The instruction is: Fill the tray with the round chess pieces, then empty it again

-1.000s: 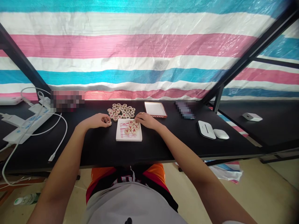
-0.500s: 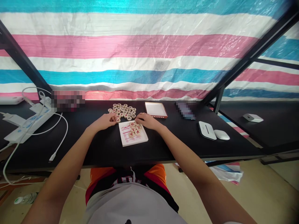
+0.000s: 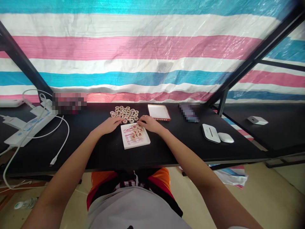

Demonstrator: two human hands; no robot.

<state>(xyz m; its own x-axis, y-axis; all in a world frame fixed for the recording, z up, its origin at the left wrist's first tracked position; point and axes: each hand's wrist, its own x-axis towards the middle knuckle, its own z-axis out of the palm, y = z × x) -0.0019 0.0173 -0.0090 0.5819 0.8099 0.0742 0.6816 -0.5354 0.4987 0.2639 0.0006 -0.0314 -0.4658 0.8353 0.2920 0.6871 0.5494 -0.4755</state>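
Several round wooden Chinese chess pieces [image 3: 128, 110] lie in a cluster on the black table. In front of them is a shallow white box part [image 3: 130, 144] with red drawing on its face, bearing several pieces [image 3: 139, 135] with red characters at its right side. My left hand [image 3: 110, 124] reaches in from the left, its fingertips closed at a red-marked piece [image 3: 125, 121] at the cluster's near edge. My right hand [image 3: 150, 123] has bent fingers at a partly covered piece [image 3: 139, 125] by the box part's far right corner; its grip is partly hidden.
A second open box part [image 3: 159, 112], white inside, stands behind my right hand. To the right are a blurred phone-like object [image 3: 189, 113], a white flat device [image 3: 211, 133] and a white mouse-shaped object [image 3: 226, 137]. A power strip [image 3: 30, 128] with white cables [image 3: 68, 133] occupies the left side.
My left hand has shifted slightly right, from a piece at the cluster's near left to the red-marked piece nearer the middle. The right hand stays almost in place at the box part's corner.
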